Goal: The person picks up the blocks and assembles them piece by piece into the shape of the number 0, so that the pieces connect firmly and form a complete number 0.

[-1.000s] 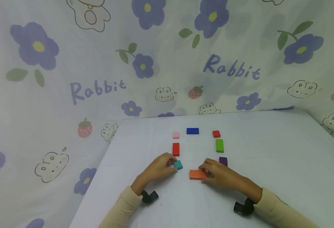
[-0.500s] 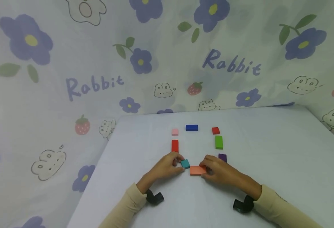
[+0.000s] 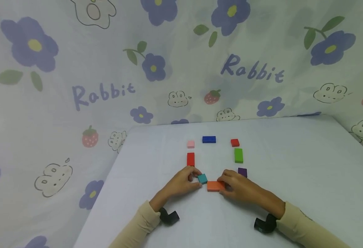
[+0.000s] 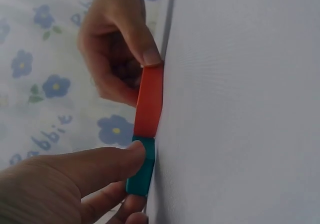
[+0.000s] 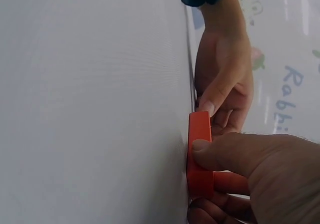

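On the white table, my left hand (image 3: 184, 181) pinches a small teal block (image 3: 202, 178) between thumb and fingers. Just right of it, an orange rectangular block (image 3: 215, 186) lies flat, its right end pinched by my right hand (image 3: 241, 186). The left wrist view has the teal block (image 4: 141, 176) end-on against the orange block (image 4: 149, 101), the two in line. In the right wrist view my thumb presses the near face of the orange block (image 5: 200, 126), and the teal one is hidden behind it.
Farther back stand a long red block (image 3: 190, 159), a pink block (image 3: 190, 144), a blue block (image 3: 209, 139), a small red block (image 3: 235, 142), a green block (image 3: 238, 155) and a purple block (image 3: 242, 172), partly behind my right hand. A patterned curtain (image 3: 181, 62) rises behind the table.
My left hand has carried the teal block rightward to the left end of the orange block. The right hand has kept its hold on the orange block, nearly in place. The head view has shifted slightly.
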`<action>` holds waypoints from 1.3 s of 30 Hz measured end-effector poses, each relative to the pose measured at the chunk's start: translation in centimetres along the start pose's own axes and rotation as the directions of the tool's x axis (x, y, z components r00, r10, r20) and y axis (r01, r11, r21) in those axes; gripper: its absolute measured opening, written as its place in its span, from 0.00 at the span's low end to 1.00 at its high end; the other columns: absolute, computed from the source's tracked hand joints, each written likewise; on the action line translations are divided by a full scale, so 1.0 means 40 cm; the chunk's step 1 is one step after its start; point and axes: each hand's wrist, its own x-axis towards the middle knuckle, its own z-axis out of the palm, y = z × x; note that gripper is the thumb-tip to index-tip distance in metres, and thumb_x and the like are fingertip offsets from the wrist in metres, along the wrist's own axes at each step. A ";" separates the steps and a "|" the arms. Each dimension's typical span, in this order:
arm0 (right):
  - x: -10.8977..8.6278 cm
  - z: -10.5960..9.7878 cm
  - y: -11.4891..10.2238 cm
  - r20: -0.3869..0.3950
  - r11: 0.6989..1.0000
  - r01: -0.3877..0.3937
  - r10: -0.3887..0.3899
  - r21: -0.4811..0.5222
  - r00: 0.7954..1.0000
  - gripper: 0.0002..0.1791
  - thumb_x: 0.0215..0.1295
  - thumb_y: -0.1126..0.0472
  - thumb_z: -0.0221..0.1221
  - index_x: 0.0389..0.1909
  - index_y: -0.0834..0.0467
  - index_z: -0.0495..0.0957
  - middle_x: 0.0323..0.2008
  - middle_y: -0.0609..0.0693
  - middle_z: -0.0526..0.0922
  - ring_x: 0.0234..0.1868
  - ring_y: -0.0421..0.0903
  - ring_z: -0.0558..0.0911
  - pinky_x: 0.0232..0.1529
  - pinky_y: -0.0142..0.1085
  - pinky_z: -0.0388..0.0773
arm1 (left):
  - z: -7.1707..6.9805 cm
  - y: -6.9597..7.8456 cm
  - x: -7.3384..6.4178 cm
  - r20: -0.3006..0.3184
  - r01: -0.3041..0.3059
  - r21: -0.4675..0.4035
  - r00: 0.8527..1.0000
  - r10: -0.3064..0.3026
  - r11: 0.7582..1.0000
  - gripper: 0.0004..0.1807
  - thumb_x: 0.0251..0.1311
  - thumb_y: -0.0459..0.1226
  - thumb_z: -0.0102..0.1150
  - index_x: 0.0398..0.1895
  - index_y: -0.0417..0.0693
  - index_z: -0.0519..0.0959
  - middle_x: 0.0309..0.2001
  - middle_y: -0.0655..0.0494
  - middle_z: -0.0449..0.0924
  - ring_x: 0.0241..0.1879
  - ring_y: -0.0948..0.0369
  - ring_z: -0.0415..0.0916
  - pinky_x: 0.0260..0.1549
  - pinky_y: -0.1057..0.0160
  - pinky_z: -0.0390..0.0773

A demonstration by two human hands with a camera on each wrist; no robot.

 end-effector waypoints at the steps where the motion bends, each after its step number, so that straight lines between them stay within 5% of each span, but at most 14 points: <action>1: 0.000 -0.001 0.001 0.002 1.000 0.002 -0.002 -0.003 1.000 0.19 0.51 0.50 0.67 0.43 0.53 0.80 0.38 0.41 0.76 0.38 0.33 0.73 0.42 0.28 0.79 | 0.001 -0.001 0.000 -0.001 0.005 -0.001 1.000 -0.005 1.000 0.18 0.52 0.45 0.65 0.47 0.57 0.75 0.40 0.62 0.73 0.36 0.63 0.68 0.33 0.70 0.71; 10: 0.000 -0.014 -0.004 0.039 0.999 -0.008 0.007 0.041 0.999 0.20 0.53 0.50 0.66 0.45 0.54 0.80 0.38 0.41 0.76 0.35 0.32 0.72 0.40 0.26 0.78 | 0.009 -0.018 0.002 -0.010 0.020 -0.016 1.000 -0.020 1.000 0.22 0.51 0.49 0.65 0.50 0.60 0.74 0.41 0.65 0.73 0.37 0.65 0.69 0.35 0.70 0.72; 15: 0.000 -0.065 -0.001 0.084 0.991 -0.080 0.072 0.106 0.994 0.19 0.54 0.53 0.65 0.46 0.56 0.80 0.36 0.43 0.76 0.30 0.33 0.72 0.31 0.22 0.75 | 0.012 -0.019 0.001 -0.011 0.029 -0.024 1.000 -0.029 0.999 0.23 0.50 0.50 0.66 0.51 0.60 0.74 0.41 0.66 0.73 0.37 0.65 0.69 0.35 0.70 0.72; 23: -0.029 -0.166 0.102 0.036 0.977 -0.187 0.184 0.102 0.982 0.16 0.53 0.57 0.66 0.43 0.57 0.81 0.30 0.40 0.77 0.30 0.34 0.74 0.30 0.22 0.75 | 0.007 0.016 -0.006 -0.034 0.036 0.018 0.999 -0.036 0.999 0.28 0.51 0.53 0.64 0.55 0.62 0.71 0.50 0.64 0.70 0.45 0.64 0.70 0.42 0.66 0.75; 31: -0.067 -0.143 0.176 0.015 0.963 -0.223 0.224 0.154 0.975 0.17 0.53 0.58 0.66 0.44 0.60 0.80 0.37 0.47 0.79 0.33 0.36 0.76 0.31 0.25 0.76 | 0.017 0.029 -0.011 -0.079 -0.023 0.058 0.996 0.028 0.998 0.23 0.54 0.49 0.63 0.54 0.60 0.72 0.51 0.63 0.71 0.49 0.64 0.69 0.49 0.62 0.75; 39: -0.070 -0.114 0.191 0.057 0.954 -0.244 0.237 0.177 0.970 0.20 0.50 0.57 0.68 0.45 0.59 0.79 0.34 0.43 0.78 0.33 0.36 0.74 0.33 0.26 0.76 | 0.022 0.012 -0.013 -0.100 0.040 -0.026 0.994 -0.043 0.999 0.23 0.53 0.46 0.64 0.53 0.55 0.74 0.48 0.64 0.73 0.48 0.66 0.71 0.48 0.65 0.75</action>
